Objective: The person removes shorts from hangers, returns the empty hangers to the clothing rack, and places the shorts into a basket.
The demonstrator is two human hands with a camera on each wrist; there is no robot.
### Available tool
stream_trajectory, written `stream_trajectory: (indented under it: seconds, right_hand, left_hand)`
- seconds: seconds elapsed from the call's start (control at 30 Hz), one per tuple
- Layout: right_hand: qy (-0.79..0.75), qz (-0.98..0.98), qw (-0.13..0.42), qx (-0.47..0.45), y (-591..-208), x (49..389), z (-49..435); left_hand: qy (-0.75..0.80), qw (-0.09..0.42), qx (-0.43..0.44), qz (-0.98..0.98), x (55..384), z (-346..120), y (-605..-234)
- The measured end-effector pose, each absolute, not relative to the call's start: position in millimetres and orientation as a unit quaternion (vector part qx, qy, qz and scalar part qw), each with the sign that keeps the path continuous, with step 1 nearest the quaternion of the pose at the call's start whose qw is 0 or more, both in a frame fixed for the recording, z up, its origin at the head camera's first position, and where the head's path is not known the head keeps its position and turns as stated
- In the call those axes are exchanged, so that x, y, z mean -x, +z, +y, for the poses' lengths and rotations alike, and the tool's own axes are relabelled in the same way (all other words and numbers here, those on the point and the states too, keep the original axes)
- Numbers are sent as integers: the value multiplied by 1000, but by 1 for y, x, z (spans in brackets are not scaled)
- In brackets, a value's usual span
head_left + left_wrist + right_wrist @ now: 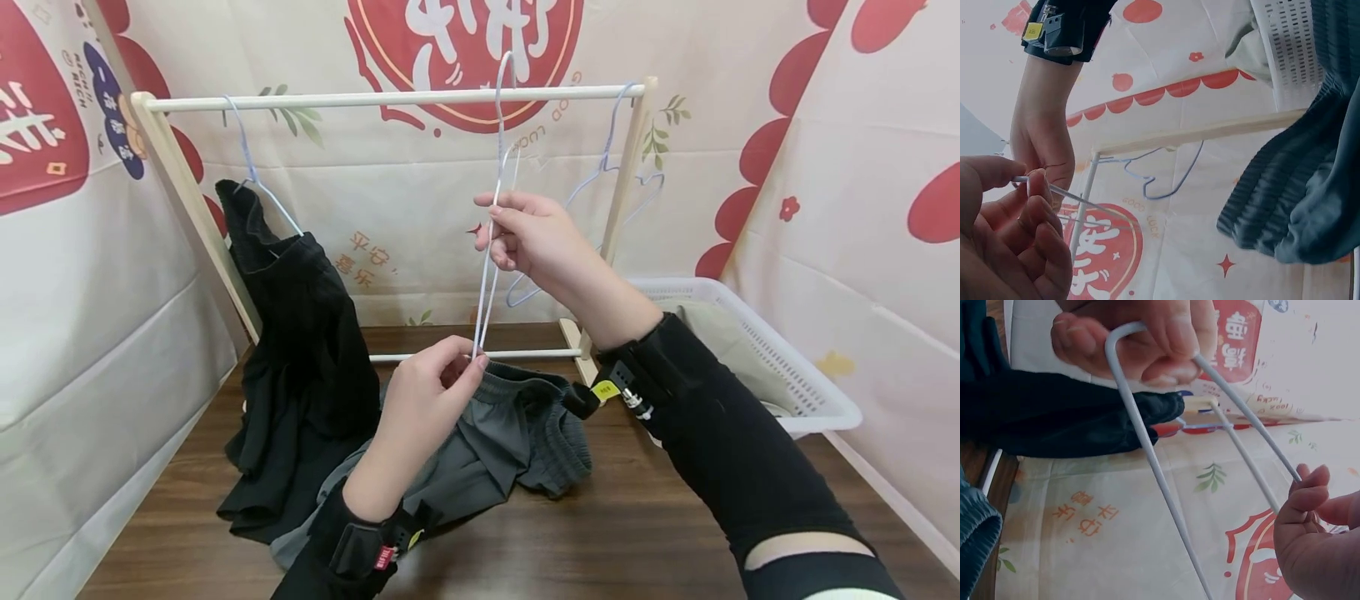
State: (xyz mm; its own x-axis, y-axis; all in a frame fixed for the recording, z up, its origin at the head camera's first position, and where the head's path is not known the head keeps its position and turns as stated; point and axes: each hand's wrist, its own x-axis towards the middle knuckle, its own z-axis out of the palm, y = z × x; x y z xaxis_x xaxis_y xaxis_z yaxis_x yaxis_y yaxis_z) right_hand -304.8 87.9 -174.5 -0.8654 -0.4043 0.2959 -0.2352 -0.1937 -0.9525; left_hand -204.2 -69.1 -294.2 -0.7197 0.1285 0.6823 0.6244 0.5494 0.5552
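Observation:
A thin white wire hanger (pixel 482 287) is held upright and nearly edge-on between both hands, in front of the rack. My left hand (pixel 423 408) pinches its lower end between thumb and index finger. Higher up, my right hand (pixel 536 237) grips the hanger's side with thumb and fingers, below the hook. In the right wrist view, the left hand (pixel 1179 334) is at the hanger's rounded corner and the right hand (pixel 1316 531) farther along the wire. Dark grey pants (pixel 487 450) with a gathered elastic band lie on the table behind the left hand.
A wooden rack (pixel 330 100) spans the back. Black pants (pixel 300 308) hang from a blue hanger (pixel 246 146) at its left, their lower part on the table. More blue hangers (pixel 606 158) hang at the right. A white basket (pixel 817 400) with beige cloth stands at right.

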Motion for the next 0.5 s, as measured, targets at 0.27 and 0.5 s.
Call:
stream_trajectory:
  seconds: [0.27,0.5]
  right_hand:
    - [-702,672,62,227,-173,323,84]
    - [-668,715,59,199,-171,337,80]
  left_hand:
    - [-406,301,203,-839,215,-79,-288]
    - [-403,308,184,-842,225,-81,-283]
